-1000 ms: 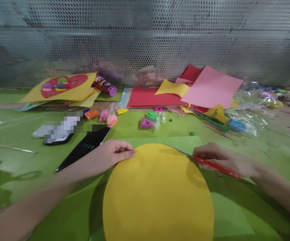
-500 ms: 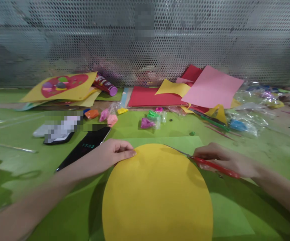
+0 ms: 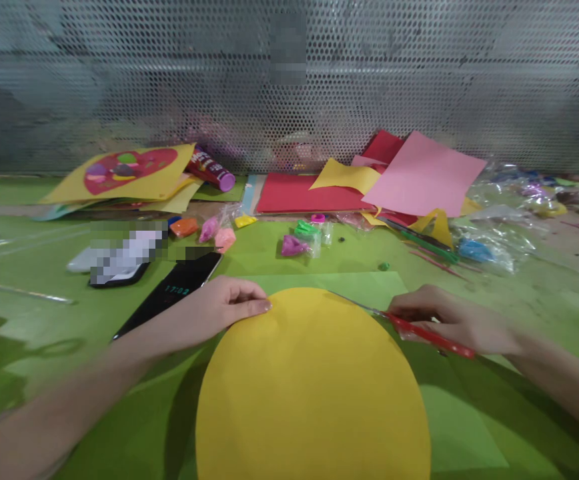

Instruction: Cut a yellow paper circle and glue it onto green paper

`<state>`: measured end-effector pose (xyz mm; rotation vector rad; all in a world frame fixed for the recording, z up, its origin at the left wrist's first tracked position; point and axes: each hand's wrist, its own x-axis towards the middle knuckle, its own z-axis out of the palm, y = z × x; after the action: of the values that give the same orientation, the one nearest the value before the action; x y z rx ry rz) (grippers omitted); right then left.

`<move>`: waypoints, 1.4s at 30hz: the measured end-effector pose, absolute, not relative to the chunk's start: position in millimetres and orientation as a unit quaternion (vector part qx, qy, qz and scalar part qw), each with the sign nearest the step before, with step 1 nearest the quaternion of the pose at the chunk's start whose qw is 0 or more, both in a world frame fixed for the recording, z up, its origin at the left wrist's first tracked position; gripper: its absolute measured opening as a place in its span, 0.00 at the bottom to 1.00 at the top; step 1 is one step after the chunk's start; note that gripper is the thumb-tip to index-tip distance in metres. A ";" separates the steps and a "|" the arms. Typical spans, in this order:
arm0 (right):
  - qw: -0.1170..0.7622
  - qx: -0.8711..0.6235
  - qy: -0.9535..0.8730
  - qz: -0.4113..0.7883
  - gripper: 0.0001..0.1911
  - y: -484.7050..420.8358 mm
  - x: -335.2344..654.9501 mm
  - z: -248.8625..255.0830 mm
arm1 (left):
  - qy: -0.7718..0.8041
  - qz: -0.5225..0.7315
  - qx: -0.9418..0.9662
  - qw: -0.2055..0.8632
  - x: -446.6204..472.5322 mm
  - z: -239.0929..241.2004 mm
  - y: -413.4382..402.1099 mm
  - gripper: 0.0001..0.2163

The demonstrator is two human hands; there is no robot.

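From here I see scissors at the far right edge of the paper disc. Left lies a phone; behind, packets.

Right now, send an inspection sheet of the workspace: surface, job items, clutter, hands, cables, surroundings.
Surface: green covering, with a pale green sheet lying partly under the yellow paper.
Job items: yellow paper with a rounded edge; red-handled scissors, blades along its upper right edge.
Clutter: black phone beside the left forearm; purple packet, blue packet, purple-capped tube, red sheet and pink sheet further back.
Left hand: pinches the paper's upper left edge.
Right hand: holds the scissors.
Cables: nothing seen.
Surroundings: perforated metal panel behind.
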<state>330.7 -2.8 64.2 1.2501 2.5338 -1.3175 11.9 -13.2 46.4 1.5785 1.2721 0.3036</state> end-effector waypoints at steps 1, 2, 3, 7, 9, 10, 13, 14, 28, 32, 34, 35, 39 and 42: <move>0.011 0.399 0.815 -0.420 0.17 -3.0 330.5 64.5 | 0.531 0.126 0.661 0.516 12.0 46.8 -13.1 0.11; 0.011 0.397 0.817 -0.418 0.17 -3.2 330.2 64.9 | 0.531 0.125 0.663 0.513 12.1 47.3 -13.1 0.11; 0.013 0.396 0.818 -0.417 0.17 -3.4 329.8 65.4 | 0.531 0.124 0.664 0.512 12.2 47.8 -13.1 0.11; 0.019 0.404 0.811 -0.423 0.17 -3.3 328.7 67.4 | 0.529 0.122 0.661 0.518 12.9 49.9 -13.0 0.11; 0.017 0.410 0.805 -0.427 0.16 -2.8 328.5 67.5 | 0.530 0.121 0.663 0.515 13.3 50.7 -13.1 0.11; 0.015 0.412 0.803 -0.430 0.16 -2.7 328.3 67.2 | 0.530 0.120 0.664 0.513 13.5 51.0 -13.2 0.11; 0.023 0.412 0.797 -0.441 0.15 -3.4 326.3 65.6 | 0.530 0.117 0.667 0.511 14.0 52.0 -14.0 0.11; 0.024 0.412 0.798 -0.440 0.15 -4.0 325.1 65.2 | 0.531 0.116 0.667 0.510 14.1 52.2 -14.4 0.11; 0.021 0.412 0.800 -0.436 0.15 -7.6 318.6 66.9 | 0.527 0.113 0.681 0.496 15.9 51.3 -15.3 0.10; 0.032 0.416 0.802 -0.427 0.14 -7.4 318.0 66.5 | 0.528 0.112 0.681 0.494 16.3 52.2 -16.0 0.09; 0.033 0.420 0.803 -0.422 0.14 -7.4 317.9 66.8 | 0.526 0.112 0.680 0.498 16.6 52.3 -15.8 0.09; 0.031 0.418 0.803 -0.423 0.14 -7.5 317.8 67.1 | 0.525 0.112 0.681 0.498 16.7 52.2 -15.6 0.08; 0.034 0.415 0.804 -0.424 0.15 -8.5 317.0 69.2 | 0.524 0.111 0.680 0.500 16.6 52.2 -15.0 0.09; 0.047 0.428 0.805 -0.408 0.16 -8.9 315.9 70.0 | 0.526 0.109 0.684 0.494 16.4 52.3 -14.8 0.09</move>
<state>315.9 -8.9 70.0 1.3066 2.4566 -1.2455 16.4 -14.8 52.3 1.6589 1.2747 0.2644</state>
